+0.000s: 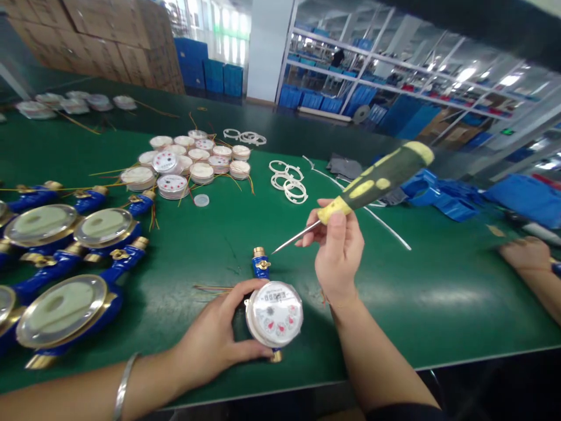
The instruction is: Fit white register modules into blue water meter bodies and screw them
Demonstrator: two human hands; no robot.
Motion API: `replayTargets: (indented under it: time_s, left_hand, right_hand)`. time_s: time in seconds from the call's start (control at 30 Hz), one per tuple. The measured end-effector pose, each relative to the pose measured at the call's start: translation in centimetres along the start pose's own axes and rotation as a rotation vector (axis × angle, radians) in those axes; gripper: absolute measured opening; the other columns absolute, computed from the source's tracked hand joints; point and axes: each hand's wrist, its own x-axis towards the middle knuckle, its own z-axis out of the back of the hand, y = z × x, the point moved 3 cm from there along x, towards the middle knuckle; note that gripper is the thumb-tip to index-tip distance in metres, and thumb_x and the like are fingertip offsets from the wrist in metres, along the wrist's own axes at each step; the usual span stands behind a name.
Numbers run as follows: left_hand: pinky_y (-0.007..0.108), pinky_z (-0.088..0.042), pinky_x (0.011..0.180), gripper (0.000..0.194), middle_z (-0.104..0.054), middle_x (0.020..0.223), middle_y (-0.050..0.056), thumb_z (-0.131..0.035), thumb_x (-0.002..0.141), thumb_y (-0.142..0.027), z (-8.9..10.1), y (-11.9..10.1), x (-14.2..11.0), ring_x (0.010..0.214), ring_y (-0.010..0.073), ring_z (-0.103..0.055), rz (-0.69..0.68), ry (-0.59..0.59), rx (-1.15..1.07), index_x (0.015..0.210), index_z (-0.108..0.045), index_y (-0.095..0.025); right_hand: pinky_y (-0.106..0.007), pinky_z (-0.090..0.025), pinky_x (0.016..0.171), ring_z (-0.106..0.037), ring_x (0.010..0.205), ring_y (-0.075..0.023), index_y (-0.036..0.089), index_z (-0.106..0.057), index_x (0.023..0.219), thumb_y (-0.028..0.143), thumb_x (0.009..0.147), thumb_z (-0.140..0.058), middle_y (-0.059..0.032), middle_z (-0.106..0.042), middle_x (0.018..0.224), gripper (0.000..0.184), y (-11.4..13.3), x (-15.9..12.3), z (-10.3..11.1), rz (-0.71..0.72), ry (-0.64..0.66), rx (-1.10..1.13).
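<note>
My left hand grips the side of a water meter, thumb below and fingers above its round dial. The dial is white with red pointers and a row of digits. Its blue body with brass ends shows above and just below the dial. My right hand holds a screwdriver by the front of its yellow and dark green handle. The metal shaft slants down to the left, its tip close to the meter's upper blue pipe end; whether it touches I cannot tell.
Several blue and brass meter bodies stand at the left. Farther back are several round meter registers with thin wires, and white plastic rings. White strips and blue parts lie to the right. Another person's hand is at the right edge.
</note>
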Motion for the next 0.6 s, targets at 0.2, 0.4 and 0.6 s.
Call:
replayTargets:
  time_s: [0.2,0.4,0.6]
  left_hand:
    - [0.048,-0.046,0.102,0.078,-0.061,0.131,-0.001,-0.083,0.065,-0.053,-0.1,0.9,-0.3,0.119,0.0284,-0.058,-0.004,0.014,0.053,0.13,-0.042,-0.04]
    - [0.045,-0.05,0.098,0.078,-0.063,0.129,-0.003,-0.082,0.067,-0.05,-0.2,1.2,-0.3,0.116,0.0267,-0.061,-0.058,-0.009,0.06,0.131,-0.038,-0.045]
    - [0.044,-0.052,0.097,0.078,-0.063,0.128,0.0,-0.083,0.067,-0.047,-0.2,1.2,-0.4,0.113,0.0272,-0.062,-0.057,-0.004,0.079,0.132,-0.04,-0.041]
  right_hand:
    - [-0.024,-0.051,0.052,-0.055,0.056,-0.0079,0.03,-0.053,0.113,0.045,0.098,-0.041,0.0012,-0.055,0.082,0.025,-0.2,-1.5,0.0,0.057,0.117,0.062]
    - [-0.022,-0.046,0.047,-0.05,0.054,-0.0077,0.032,-0.05,0.108,0.041,0.097,-0.041,0.002,-0.051,0.083,0.017,0.1,-1.5,0.0,0.032,0.059,0.004]
    - [-0.02,-0.046,0.045,-0.05,0.053,-0.0068,0.031,-0.051,0.103,0.04,0.096,-0.046,0.0026,-0.048,0.08,0.012,-0.2,-1.4,-0.1,0.05,0.091,0.065]
